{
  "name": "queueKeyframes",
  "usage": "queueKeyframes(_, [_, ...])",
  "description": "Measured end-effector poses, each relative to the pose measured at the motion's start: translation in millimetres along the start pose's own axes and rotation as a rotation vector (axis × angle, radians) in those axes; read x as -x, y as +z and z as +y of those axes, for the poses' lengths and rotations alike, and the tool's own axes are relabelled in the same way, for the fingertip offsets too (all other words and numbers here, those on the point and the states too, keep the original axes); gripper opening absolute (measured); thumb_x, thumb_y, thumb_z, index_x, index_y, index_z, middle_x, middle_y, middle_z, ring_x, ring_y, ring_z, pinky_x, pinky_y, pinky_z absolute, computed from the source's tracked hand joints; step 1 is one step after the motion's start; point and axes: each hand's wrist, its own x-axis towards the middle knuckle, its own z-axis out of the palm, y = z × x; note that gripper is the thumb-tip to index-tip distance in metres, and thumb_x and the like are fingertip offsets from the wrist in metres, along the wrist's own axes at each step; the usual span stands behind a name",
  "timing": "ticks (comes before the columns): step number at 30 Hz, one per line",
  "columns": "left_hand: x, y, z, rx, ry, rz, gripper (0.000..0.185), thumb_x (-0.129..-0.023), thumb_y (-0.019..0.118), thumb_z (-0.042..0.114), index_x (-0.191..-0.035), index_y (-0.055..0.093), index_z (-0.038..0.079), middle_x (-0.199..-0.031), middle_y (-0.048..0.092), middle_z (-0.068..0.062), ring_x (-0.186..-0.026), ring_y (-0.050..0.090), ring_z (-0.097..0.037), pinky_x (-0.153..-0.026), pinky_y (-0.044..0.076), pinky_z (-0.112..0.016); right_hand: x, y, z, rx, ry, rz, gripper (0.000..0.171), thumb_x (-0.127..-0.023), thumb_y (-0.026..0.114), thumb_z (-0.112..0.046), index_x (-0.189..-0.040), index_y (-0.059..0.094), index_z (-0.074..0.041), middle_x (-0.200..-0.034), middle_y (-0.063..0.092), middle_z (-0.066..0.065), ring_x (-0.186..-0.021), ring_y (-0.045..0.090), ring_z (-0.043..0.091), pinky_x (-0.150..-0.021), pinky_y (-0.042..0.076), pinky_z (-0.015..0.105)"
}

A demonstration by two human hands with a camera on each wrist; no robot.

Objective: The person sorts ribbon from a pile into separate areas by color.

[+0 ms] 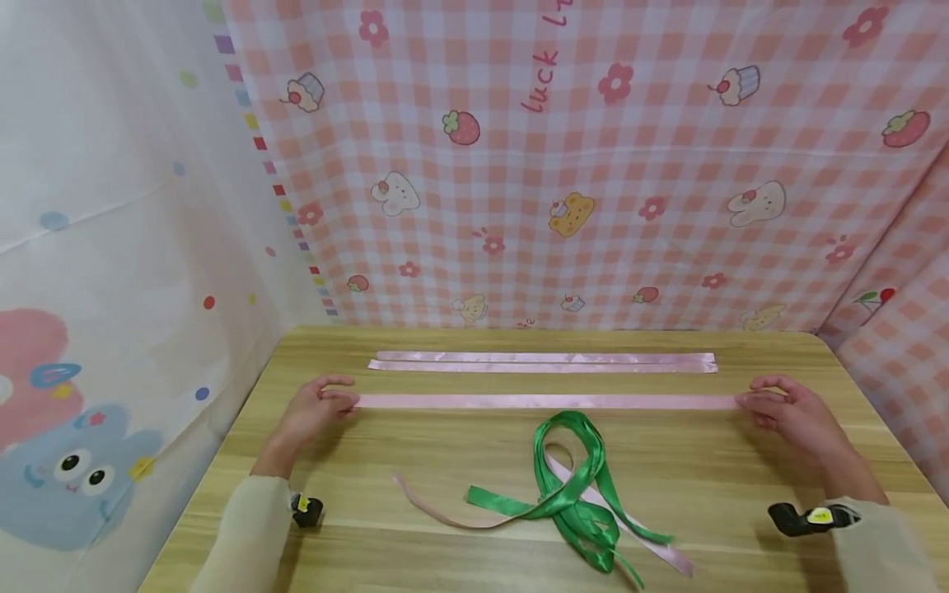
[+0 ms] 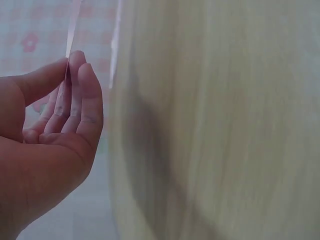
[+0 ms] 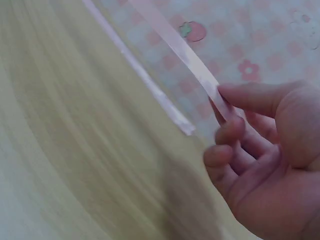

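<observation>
A pink satin ribbon (image 1: pixel 549 401) runs straight and taut between my two hands, raised over the table. My left hand (image 1: pixel 315 412) pinches its left end; in the left wrist view the thumb and forefinger (image 2: pixel 77 59) meet on the ribbon. At the other end my right hand (image 1: pixel 793 412) pinches it between thumb and fingers, and in the right wrist view the ribbon (image 3: pixel 192 65) slants up from the fingertips. Behind it, two pink strips (image 1: pixel 541 362) lie side by side on the table. The nearer of my things is a looped green ribbon (image 1: pixel 571 494) in front.
A pale pink ribbon (image 1: pixel 675 558) and a thin curling pink tail (image 1: pixel 445 519) lie tangled with the green one. The wooden table (image 1: pixel 371 560) ends at a checked pink curtain (image 1: pixel 593 165); a white printed cloth (image 1: pixel 148 247) hangs at the left.
</observation>
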Motion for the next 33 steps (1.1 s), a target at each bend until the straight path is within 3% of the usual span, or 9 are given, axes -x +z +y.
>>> queueKeyframes(3, [-6.9, 6.4, -2.3, -0.015, -0.023, 0.035, 0.041, -0.096, 0.061, 0.002, -0.132, 0.047, -0.012, -0.094, 0.073, -0.008, -0.074, 0.068, -0.008, -0.07, 0.056, -0.021, -7.4, 5.0, 6.1, 0.154, 0.038, 0.122, 0.012, -0.096, 0.066, -0.015, -0.097, 0.054, -0.017, -0.075, 0.07, -0.017, -0.063, 0.058, 0.002, -0.056, 0.049, 0.019])
queueKeyframes(7, [-17.3, 12.6, -5.4, 0.018, -0.068, 0.096, 0.042, -0.096, 0.063, 0.005, -0.132, 0.048, -0.009, -0.095, 0.074, -0.01, -0.074, 0.068, -0.008, -0.071, 0.057, -0.021, -18.5, 13.4, 13.8, 0.316, 0.095, 0.266, 0.025, -0.093, 0.071, -0.026, -0.1, 0.05, -0.014, -0.063, 0.061, -0.017, -0.055, 0.053, 0.003, -0.05, 0.046, 0.022])
queueKeyframes(12, [-30.3, 16.7, -8.2, 0.062, -0.099, 0.18, 0.043, -0.094, 0.067, 0.005, -0.129, 0.049, -0.008, -0.086, 0.075, -0.003, -0.071, 0.068, -0.006, -0.068, 0.057, -0.021, -29.6, 23.3, 21.1, 0.303, 0.077, 0.323, 0.026, -0.095, 0.067, -0.018, -0.106, 0.047, -0.008, -0.06, 0.058, -0.016, -0.051, 0.05, 0.005, -0.049, 0.042, 0.022])
queueKeyframes(19, [-45.9, 20.0, -10.8, 0.123, -0.115, 0.287, 0.041, -0.093, 0.065, -0.001, -0.129, 0.048, -0.011, -0.072, 0.07, 0.004, -0.062, 0.063, -0.003, -0.055, 0.051, -0.016, -42.2, 35.1, 25.5, 0.248, 0.076, 0.421, 0.024, -0.092, 0.069, -0.014, -0.104, 0.049, -0.008, -0.059, 0.06, -0.021, -0.048, 0.05, 0.001, -0.047, 0.043, 0.018])
queueKeyframes(25, [-56.0, 27.5, -10.9, 0.276, -0.163, 0.395, 0.04, -0.09, 0.068, -0.003, -0.126, 0.051, -0.009, -0.077, 0.069, 0.002, -0.061, 0.063, -0.001, -0.05, 0.048, -0.013, -52.3, 42.5, 26.5, 0.276, 0.074, 0.564, 0.027, -0.087, 0.074, -0.013, -0.1, 0.05, -0.013, -0.056, 0.056, -0.031, -0.053, 0.052, -0.008, -0.051, 0.039, 0.015])
queueKeyframes(30, [-59.4, 30.8, -8.8, 0.331, -0.176, 0.426, 0.037, -0.089, 0.068, -0.004, -0.122, 0.052, -0.007, -0.085, 0.07, -0.005, -0.061, 0.063, -0.002, -0.049, 0.047, -0.013, -55.4, 41.7, 26.7, 0.284, 0.094, 0.591, 0.028, -0.087, 0.074, -0.013, -0.1, 0.049, -0.015, -0.056, 0.055, -0.034, -0.057, 0.053, -0.011, -0.053, 0.039, 0.014])
queueKeyframes(33, [-60.3, 31.9, -8.8, 0.324, -0.175, 0.423, 0.037, -0.09, 0.068, -0.003, -0.122, 0.051, -0.007, -0.079, 0.068, 0.002, -0.061, 0.063, -0.001, -0.049, 0.047, -0.013, -55.5, 40.3, 27.0, 0.27, 0.125, 0.609, 0.029, -0.087, 0.074, -0.014, -0.098, 0.048, -0.019, -0.056, 0.055, -0.033, -0.057, 0.053, -0.011, -0.052, 0.04, 0.014])
